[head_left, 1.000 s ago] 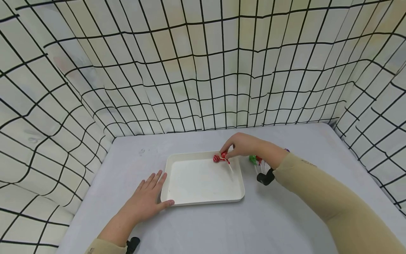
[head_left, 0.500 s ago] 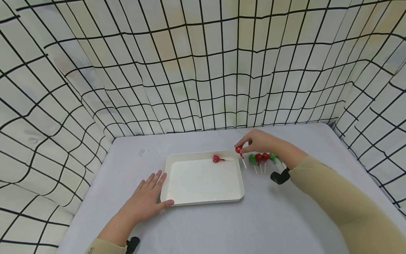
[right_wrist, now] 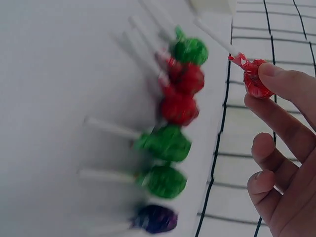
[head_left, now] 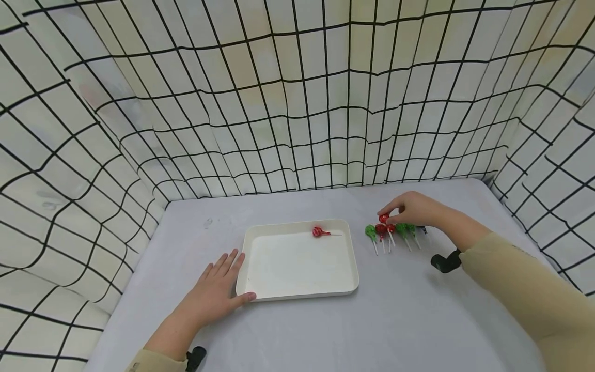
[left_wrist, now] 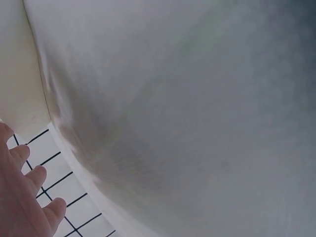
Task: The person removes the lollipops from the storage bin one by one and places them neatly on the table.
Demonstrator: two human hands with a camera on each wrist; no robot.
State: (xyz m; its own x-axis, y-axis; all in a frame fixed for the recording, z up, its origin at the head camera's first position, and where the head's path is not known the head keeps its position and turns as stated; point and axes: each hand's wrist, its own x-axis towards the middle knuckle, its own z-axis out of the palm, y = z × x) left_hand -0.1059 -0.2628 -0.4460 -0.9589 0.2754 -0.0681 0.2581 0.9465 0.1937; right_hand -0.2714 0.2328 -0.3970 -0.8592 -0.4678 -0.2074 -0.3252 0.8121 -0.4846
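Note:
My right hand (head_left: 416, 209) pinches a red-wrapped lollipop (right_wrist: 256, 81) by its head between thumb and index finger, stick angled down. It is held above a row of lollipops on the table: a green lollipop (head_left: 370, 232) at the left end, two red ones, two more green ones, and a dark purple lollipop (right_wrist: 157, 219) at the other end. One red lollipop (head_left: 318, 232) lies inside the white tray (head_left: 288, 268), near its far right corner. My left hand (head_left: 214, 292) lies with straight, spread fingers at the tray's left edge, its thumb touching the near left corner.
A white cloth covers the table (head_left: 325, 336). Behind it and at both sides rise white walls with a black grid (head_left: 297, 129). A black wrist device (head_left: 446, 262) sits under the right wrist, another (head_left: 195, 357) by the left one.
My right hand has carried the red lollipop from over the tray's far right corner rightward to above the row. The left hand and tray have stayed put.

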